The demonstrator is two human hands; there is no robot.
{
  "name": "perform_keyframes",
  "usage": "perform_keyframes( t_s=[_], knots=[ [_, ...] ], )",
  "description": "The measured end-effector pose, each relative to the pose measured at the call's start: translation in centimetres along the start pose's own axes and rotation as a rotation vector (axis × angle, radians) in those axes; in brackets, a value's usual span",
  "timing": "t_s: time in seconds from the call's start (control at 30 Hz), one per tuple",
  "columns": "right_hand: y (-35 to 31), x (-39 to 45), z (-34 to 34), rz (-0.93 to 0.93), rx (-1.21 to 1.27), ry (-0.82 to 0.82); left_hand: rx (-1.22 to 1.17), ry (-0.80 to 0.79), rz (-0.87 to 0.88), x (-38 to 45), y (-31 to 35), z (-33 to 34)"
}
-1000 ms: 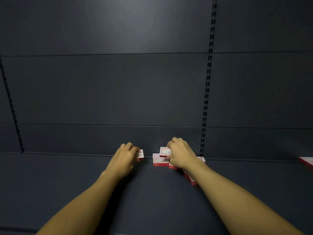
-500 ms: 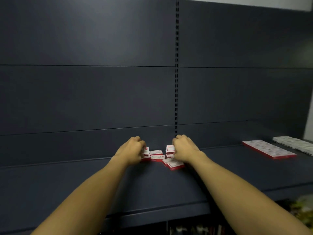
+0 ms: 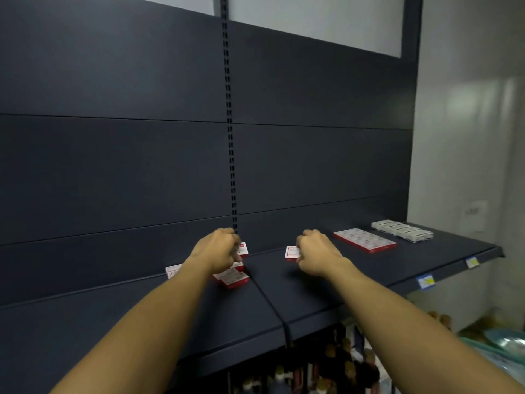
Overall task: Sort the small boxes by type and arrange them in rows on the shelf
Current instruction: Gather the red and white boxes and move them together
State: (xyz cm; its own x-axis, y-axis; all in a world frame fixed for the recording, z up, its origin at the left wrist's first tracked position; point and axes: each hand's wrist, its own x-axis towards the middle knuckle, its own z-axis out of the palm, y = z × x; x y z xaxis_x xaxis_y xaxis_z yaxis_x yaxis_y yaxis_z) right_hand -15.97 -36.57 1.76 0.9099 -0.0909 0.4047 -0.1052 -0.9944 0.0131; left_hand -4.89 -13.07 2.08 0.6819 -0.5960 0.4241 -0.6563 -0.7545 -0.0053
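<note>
At the frame centre each hand pinches a red box, the left hand one above the loose pile, the right hand another, which should go flush against the red row on the shelf at right.

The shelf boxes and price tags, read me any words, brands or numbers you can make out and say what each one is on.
No text is readable.
Red-and-white box in the right hand: print blurred.
Box at the left hand: print blurred.
Loose red boxes: print too small.
Red row and white row: too small.
Shelf-edge tags: blurred.
</note>
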Motion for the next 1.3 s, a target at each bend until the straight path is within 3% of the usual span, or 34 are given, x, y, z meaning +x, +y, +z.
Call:
perform_keyframes(
  t_s=[0.77,1.3],
  knots=[
    [23.7,-5.2,-1.1,0.129,-0.068,-0.014,-0.040,-0.062,0.035,8.6,21.5,4.7],
    [33.6,-5.5,-0.9,0.139,-0.041,0.005,-0.057,-0.075,0.047,15.3,30.7,8.2]
  ],
)
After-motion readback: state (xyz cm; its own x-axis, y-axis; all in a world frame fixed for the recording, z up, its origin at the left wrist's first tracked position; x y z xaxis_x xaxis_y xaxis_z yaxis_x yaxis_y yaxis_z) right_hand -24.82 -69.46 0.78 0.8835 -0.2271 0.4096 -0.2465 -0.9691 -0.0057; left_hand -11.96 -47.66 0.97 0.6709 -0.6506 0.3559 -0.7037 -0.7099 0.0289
